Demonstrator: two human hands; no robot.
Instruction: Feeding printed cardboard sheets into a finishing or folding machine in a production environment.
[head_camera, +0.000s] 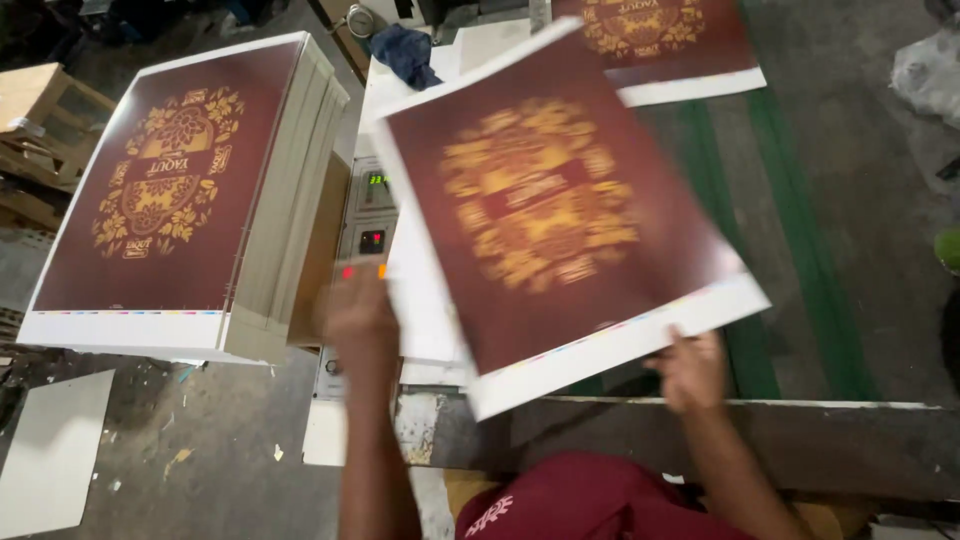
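two hands on one big printed sheet (560, 215), held up over the tabletop (860, 180), tilted and motion-blurred. left hand (362, 315) grips the sheet's left edge, fingers wrapped behind it. right hand (690, 370) pinches the white bottom margin near the lower right corner, fingers clenched on the paper. both hands grasping the sheet, neither free.

step in hand, as i read it: the sheet is mid-carry between the stack (180, 190) on the left and the grey tabletop with green stripes. it is fully airborne, touching neither. next move likely calls for keeping both edges taut so the sheet doesn't fold, then squaring its corners to whatever it lands on; a loose corner could crease.

materials: sheet is thin coated paper, glossy maroon field with gold floral ornament in the middle, white margin and a thin colour-bar strip along the bottom edge. rectangular, flexes slightly. the stack is many identical sheets, square-sided, pale paper edges showing. another same-print sheet (670, 45) lies flat at the top of the tabletop. a small control panel (372, 215) with lit display and red buttons sits between stack and tabletop. blue cloth (408, 52) bunched above it. floor (200, 440) dusty concrete with scraps.
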